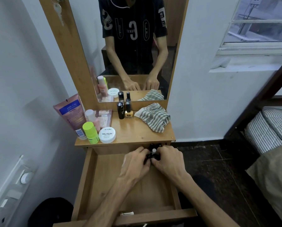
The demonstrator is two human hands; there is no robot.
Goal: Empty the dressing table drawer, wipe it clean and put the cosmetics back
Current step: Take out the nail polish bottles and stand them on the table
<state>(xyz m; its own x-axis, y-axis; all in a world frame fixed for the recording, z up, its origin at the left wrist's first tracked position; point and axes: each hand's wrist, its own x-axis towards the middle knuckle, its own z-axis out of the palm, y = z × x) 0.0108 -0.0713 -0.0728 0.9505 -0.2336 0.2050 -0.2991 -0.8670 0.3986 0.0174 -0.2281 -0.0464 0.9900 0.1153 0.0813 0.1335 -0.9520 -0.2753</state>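
The wooden drawer (104, 177) is pulled out below the dressing table top (137, 130). At its back right, my left hand (135, 163) and my right hand (168, 159) curl round a cluster of small dark bottles (153, 152), one with a white cap. The rest of the drawer floor is bare. On the table top stand a pink tube (71, 115), a green bottle (91, 132), a white nail polish remover jar (107, 135), a palette (104, 117), a black bottle (121, 110) and a yellow nail polish (128, 111). A striped cloth (154, 117) lies at the right.
A mirror (128, 46) rises behind the table. A white wall with a switch panel (14, 185) is on the left. A bed with a striped mattress (271, 126) stands right, over a dark floor (210, 161). A window (259, 30) is upper right.
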